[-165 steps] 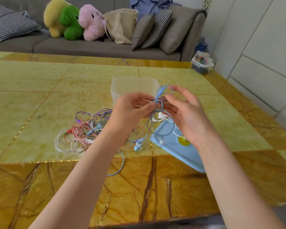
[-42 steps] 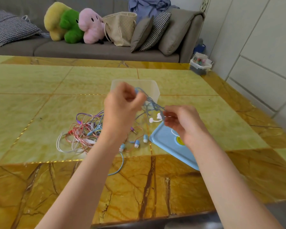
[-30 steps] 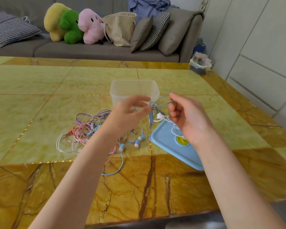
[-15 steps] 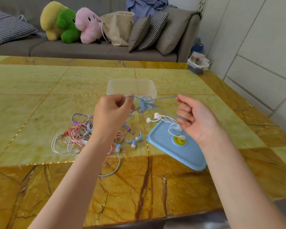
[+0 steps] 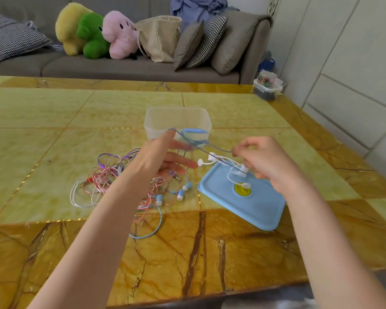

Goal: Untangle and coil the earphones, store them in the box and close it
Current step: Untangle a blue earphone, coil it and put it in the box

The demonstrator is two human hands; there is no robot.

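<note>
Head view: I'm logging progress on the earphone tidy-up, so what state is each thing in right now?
Box: open, upright on the table, nothing visible inside.
Lid: off, flat on the table.
Blue cable: stretched between both hands, knotted.
White earphones: hanging from the right hand, over the lid.
Earphone pile: tangled, on the table.
Left hand: holds the blue cable.
Right hand: pinches the cable.

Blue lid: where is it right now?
Head view: the blue lid lies flat on the table, right of centre, below the right hand, beside the cable tangle and nearer than the clear box.
</note>
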